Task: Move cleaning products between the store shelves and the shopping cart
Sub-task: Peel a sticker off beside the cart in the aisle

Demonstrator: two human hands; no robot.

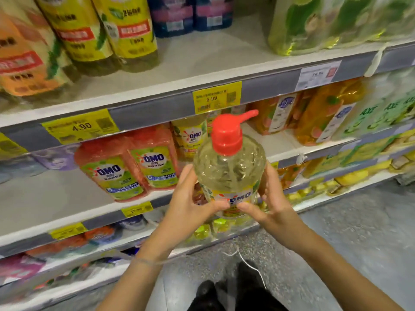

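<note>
- Left hand [186,205] and right hand [272,204] are gripping the bottle [229,173] from both sides, thumbs meeting on its label.
- Bottle is standing upright in front of the shelves [157,111], red pump [229,131] pointing right.

Yellow 9.99 price tag [216,97]; grey speckled floor [359,232]; black shoes [206,290], prob.; thin white cord [249,264].

The pump bottle [229,173] is clear pale yellow, its pump cap [226,135] bright red (label yellow, blue lettering). Shelved twin packs [112,167] are coral-red with green labels. The near price tag [216,97] is yellow, the far tag [317,75] white. The floor [359,232] is speckled grey.
</note>
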